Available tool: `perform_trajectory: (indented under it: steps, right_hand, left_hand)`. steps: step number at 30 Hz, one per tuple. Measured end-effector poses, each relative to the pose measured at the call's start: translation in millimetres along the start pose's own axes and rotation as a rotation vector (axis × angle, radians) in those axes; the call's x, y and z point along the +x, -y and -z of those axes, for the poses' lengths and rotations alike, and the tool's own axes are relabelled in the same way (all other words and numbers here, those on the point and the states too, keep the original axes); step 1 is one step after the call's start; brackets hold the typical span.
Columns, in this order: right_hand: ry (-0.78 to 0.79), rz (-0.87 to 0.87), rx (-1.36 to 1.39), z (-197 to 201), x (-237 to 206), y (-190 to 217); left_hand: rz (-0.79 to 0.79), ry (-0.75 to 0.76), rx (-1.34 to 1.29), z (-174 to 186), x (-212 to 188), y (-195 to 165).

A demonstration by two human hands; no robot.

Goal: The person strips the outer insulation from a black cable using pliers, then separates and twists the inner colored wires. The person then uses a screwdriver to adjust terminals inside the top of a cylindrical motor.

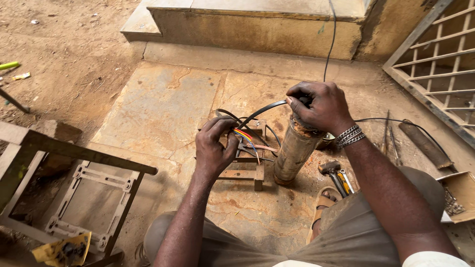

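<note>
Head view, person seated low over a stone slab floor (163,109). Right hand (319,106) is closed over the top of a rusty metal cylinder (294,153), fingers wrapped around its upper end where a flat black cable (262,110) enters. Cylinder stands nearly upright, leaning slightly, its base on the slab just right of a small wooden frame (250,174). Left hand (213,146) is closed in a pinch on a bundle of coloured wires (243,134) (red, yellow, blue visible) at the end of the black cable; hand sits over the wooden frame. Cable arcs between the 2 hands.

Right wrist carries metal bracelets (349,136). Hammer (332,173) lies on the slab right of the cylinder base, near the sandalled foot (324,202). Metal frame (84,198) lies at lower left. Cardboard box (457,195) with small metal parts at far right. Concrete step (257,27) across the top.
</note>
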State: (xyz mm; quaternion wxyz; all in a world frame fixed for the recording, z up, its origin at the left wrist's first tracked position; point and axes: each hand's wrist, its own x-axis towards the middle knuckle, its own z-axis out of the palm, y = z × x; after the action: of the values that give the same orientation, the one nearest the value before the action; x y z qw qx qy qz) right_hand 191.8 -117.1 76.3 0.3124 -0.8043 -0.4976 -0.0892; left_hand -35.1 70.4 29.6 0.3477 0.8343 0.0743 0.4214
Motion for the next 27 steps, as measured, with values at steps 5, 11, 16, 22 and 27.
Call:
perform_trajectory:
  steps: [5, 11, 16, 22, 27]
  right_hand:
    - [0.022, -0.012, -0.014, 8.5, -2.0, -1.7]
    - [0.009, -0.01, -0.026, 12.6, -4.0, 2.7]
    - [0.004, -0.03, -0.033, 12.2, -3.7, 2.8]
    - [-0.004, -0.013, -0.029, 12.3, -4.7, 2.8]
    - [0.004, -0.01, -0.026, 10.4, -4.8, 3.2]
  left_hand:
    - [0.03, -0.027, 0.034, -8.9, -2.7, 5.3]
    - [-0.09, -0.093, 0.058, -11.5, -6.7, 10.0]
    - [0.021, -0.054, 0.003, -12.0, -5.2, 16.9]
    - [-0.061, -0.06, -0.085, -17.0, -4.1, 13.2]
    - [-0.04, -0.054, -0.018, -17.3, -4.4, 6.1]
